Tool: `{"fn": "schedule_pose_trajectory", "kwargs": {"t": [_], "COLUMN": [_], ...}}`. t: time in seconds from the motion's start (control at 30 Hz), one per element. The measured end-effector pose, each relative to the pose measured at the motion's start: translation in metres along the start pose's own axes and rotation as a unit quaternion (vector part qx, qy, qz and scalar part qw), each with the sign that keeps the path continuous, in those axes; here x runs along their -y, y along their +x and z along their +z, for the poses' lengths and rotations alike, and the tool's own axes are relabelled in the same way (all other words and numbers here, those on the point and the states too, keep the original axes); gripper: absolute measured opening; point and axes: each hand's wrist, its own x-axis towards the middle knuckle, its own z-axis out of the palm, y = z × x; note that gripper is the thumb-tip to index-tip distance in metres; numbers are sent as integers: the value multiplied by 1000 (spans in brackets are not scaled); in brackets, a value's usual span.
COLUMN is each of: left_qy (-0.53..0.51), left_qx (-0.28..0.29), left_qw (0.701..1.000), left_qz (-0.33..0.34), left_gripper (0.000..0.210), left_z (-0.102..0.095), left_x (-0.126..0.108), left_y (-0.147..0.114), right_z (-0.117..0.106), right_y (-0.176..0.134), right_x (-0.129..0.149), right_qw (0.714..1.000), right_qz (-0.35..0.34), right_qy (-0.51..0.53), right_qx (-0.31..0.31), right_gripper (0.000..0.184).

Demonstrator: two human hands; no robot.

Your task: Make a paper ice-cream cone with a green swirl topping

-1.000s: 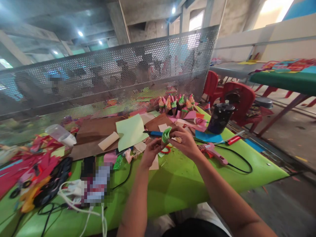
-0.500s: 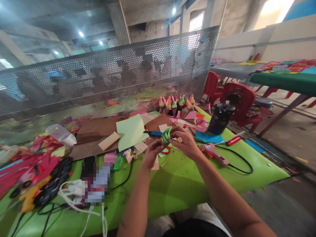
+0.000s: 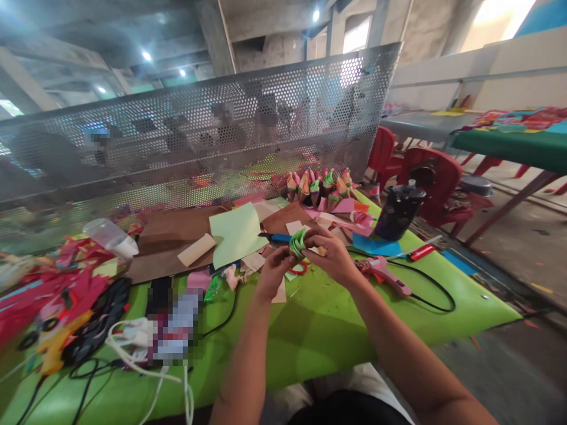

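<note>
Between my two hands is a green coiled paper swirl (image 3: 297,242), held a little above the green-covered table (image 3: 319,330). My left hand (image 3: 275,270) closes on its lower left side with fingers and thumb. On the right side, my right hand (image 3: 331,252) grips it with bent fingers. The lower part of the swirl is hidden by my fingers. An orange-red ring-shaped handle (image 3: 300,269) shows just below my hands. Behind the swirl lies a blue tool with a dark tip (image 3: 280,238), close to a pale green sheet of paper (image 3: 234,233).
Several paper ice cream cones (image 3: 315,190) stand at the back. A pink glue gun (image 3: 390,274) with a black cord and a dark tumbler (image 3: 400,212) are on the right. White cables (image 3: 133,354) and a yellow glue gun (image 3: 55,351) lie left. A perforated metal panel (image 3: 186,141) borders the back.
The green swirl has turned and tilted slightly between my fingers, shifting a little to the left. Both hands keep hold of it. The view has moved slightly.
</note>
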Motion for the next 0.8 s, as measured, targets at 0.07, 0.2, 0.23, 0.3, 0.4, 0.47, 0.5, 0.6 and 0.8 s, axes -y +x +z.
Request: {"fn": "schedule_pose_trajectory", "kwargs": {"t": [0.07,0.2,0.23,0.3,0.4,0.47,0.5,0.6,0.8], "left_qy": [-8,-14,-11,-5,-3,-4,-2,24,113], "left_qx": [-3,-3,-3,-3,-1,2,1,-19,-32], "left_qw": [1000,1000,1000,1000,1000,1000,1000,999,993], "left_qz": [1,6,8,9,4,8,12,26,28], "left_gripper": [41,42,42,42,47,50,50,43,29], "left_z": [0,0,0,0,0,0,0,0,5], "left_x": [1,1,1,1,1,0,-1,-6,-22], "left_y": [0,1,1,1,1,1,1,-1,-8], "right_z": [0,0,0,0,0,0,0,1,3], "right_y": [0,0,0,0,-1,-1,-1,-1,-2], "right_x": [1,2,2,2,0,-1,-1,-1,-1], "right_qw": [1000,1000,1000,1000,1000,1000,999,996,985], "right_qz": [6,11,11,11,9,2,-4,-37,-63], "right_qy": [8,19,19,15,-3,-22,-34,-82,-158], "right_qx": [2,2,1,-2,-8,-11,-10,0,12], "right_gripper": [10,12,12,12,11,11,10,11,11]}}
